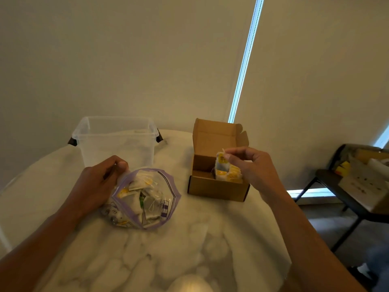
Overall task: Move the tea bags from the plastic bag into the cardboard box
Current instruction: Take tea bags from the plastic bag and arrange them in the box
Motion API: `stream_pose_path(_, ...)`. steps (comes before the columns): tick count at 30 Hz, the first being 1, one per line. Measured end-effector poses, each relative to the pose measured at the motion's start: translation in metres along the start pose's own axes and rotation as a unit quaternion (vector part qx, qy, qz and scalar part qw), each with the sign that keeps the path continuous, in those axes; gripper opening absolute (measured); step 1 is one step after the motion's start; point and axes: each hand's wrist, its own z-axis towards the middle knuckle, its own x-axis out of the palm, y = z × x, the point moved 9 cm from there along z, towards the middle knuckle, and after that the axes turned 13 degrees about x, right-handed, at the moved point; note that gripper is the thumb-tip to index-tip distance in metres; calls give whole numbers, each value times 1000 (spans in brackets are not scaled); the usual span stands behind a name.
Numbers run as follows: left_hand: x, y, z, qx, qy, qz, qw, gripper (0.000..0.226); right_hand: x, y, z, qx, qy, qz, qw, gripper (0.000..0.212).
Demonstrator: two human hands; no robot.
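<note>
Tea bags [145,197] lie heaped in the plastic bag [170,186], just right of the left hand [99,182], which grips its rim. Right of that, the right hand [252,165] pinches one tea bag [221,160] by its top over the cardboard box [216,187], where a short row [233,174] stands below that pinch; most, I judge, remains to move.

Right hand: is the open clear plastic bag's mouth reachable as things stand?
Probably yes, once emptied. The right hand pinches a yellow-tagged tea bag over the brown cardboard box; the left hand holds the clear plastic bag open, with only bare marble table between.
</note>
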Motion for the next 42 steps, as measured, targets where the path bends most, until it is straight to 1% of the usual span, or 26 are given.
stream_pose_path(3,-1,-1,-2,-1,-1,0,1000,29,1,-7,19,-8,-14,-99,995,12)
stream_pose_path(9,-1,0,-2,-27,-2,6,1000,25,21,-36,41,12,-2,-185,983,17)
stream_pose_path(11,-1,-1,-2,-29,-1,7,1000,25,25,-45,43,23,5,-179,984,17)
stream_pose_path(15,-2,-6,-1,-24,-2,16,1000,26,23,-51,44,56,24,-76,995,15)
stream_pose_path(16,-3,-6,-1,-24,-4,17,1000,26,23,-52,45,53,24,-82,995,15)
stream_pose_path(20,-2,-4,-1,-29,-1,20,999,25,24,-54,51,38,3,-202,979,10)
stream_pose_path(25,-2,-5,-1,-30,-3,21,999,24,16,-48,58,33,-34,-255,966,8)
stream_pose_path(27,-2,-5,-2,-34,-1,18,999,24,17,-47,60,36,-33,-265,963,10)
stream_pose_path(29,-3,-5,-2,-36,-3,15,999,24,16,-40,58,32,-39,-248,967,11)
stream_pose_path(31,-3,-4,-3,-38,-8,12,999,25,19,-20,48,-9,-46,-221,974,11)
stream_pose_path(32,-3,-3,-2,-39,-11,9,999,26,24,-4,38,-39,-36,-210,976,12)
stream_pose_path(33,-4,-2,-2,-40,-14,4,999,26,36,12,25,-67,-5,-196,978,13)
stream_pose_path(34,-3,-2,-1,-39,-14,-7,999,25,51,27,10,-91,46,-179,979,16)
stream_pose_path(35,-2,-1,-1,-37,-14,-14,999,24,68,41,-7,-109,117,-162,974,21)
stream_pose_path(37,-3,2,0,-33,-20,-7,999,25,107,62,-43,-124,255,-149,947,27)
stream_pose_path(38,-4,3,0,-31,-24,-3,999,26,124,68,-59,-132,303,-158,931,27)
stream_pose_path(40,-7,4,0,-22,-32,4,999,26,157,79,-86,-173,351,-187,901,23)
stream_pose_path(42,-8,4,0,-16,-35,11,999,26,189,83,-103,-251,343,-230,876,23)
